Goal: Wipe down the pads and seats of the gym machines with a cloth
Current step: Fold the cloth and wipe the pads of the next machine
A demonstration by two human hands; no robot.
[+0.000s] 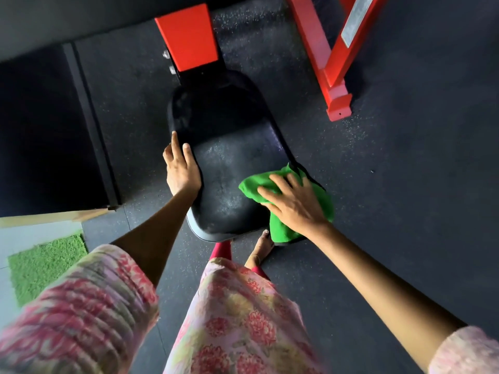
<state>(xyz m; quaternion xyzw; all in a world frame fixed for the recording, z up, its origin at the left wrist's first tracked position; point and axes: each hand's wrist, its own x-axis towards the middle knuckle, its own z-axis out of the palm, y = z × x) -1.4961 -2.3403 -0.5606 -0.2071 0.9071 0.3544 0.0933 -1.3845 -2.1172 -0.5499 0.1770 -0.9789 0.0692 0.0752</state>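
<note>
While the right hand [293,205] lies flat with fingers spread on the green cloth [299,209], pressing it onto the right near edge of the black seat [226,184], the left hand [181,168] rests with straight fingers along the seat's left rim, probably to brace the person as they lean over. Part of the cloth hangs past the seat's edge, so the stroke seems to be covering the rim, and the far, darker half near the red frame [186,36] looks yet to be wiped.
</note>
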